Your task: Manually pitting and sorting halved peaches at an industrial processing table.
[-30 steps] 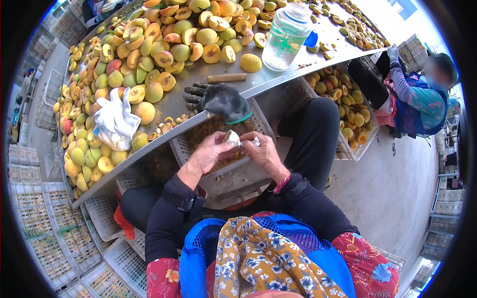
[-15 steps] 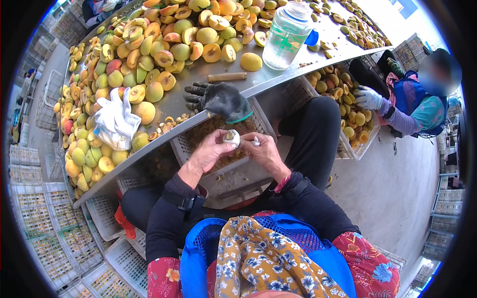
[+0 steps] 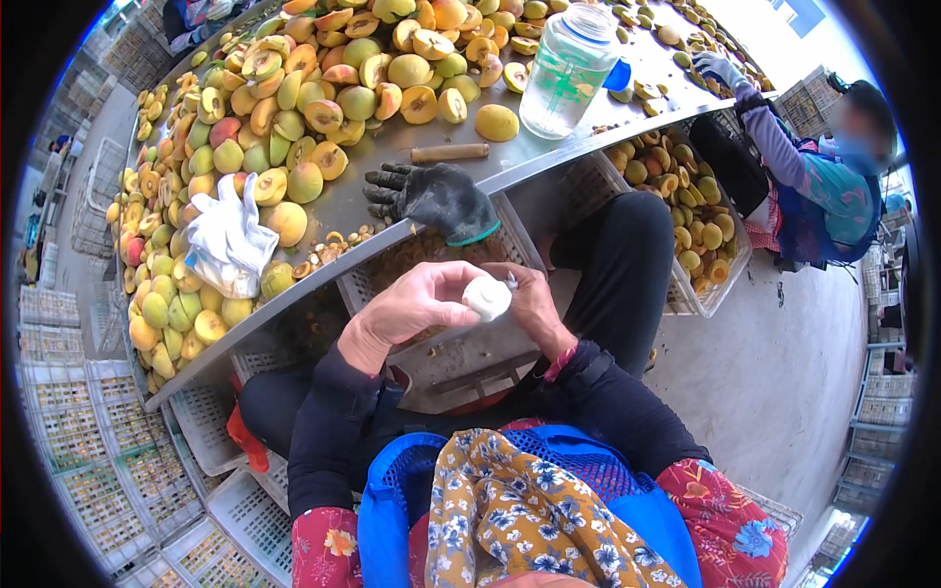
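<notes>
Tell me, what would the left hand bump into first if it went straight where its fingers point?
Probably the right hand, just past the small white round thing that the left hand holds; how close they are in depth is unclear.

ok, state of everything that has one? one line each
left hand: bare, holding white rounded piece
right hand: bare, pinching small white bit
black coated glove: unworn, partly overhanging metal table
white fabric glove: unworn, lying on stone fruit
stone fruit: some halved, some whole
clear plastic bottle: upright
plastic crate: fruit-filled
</notes>
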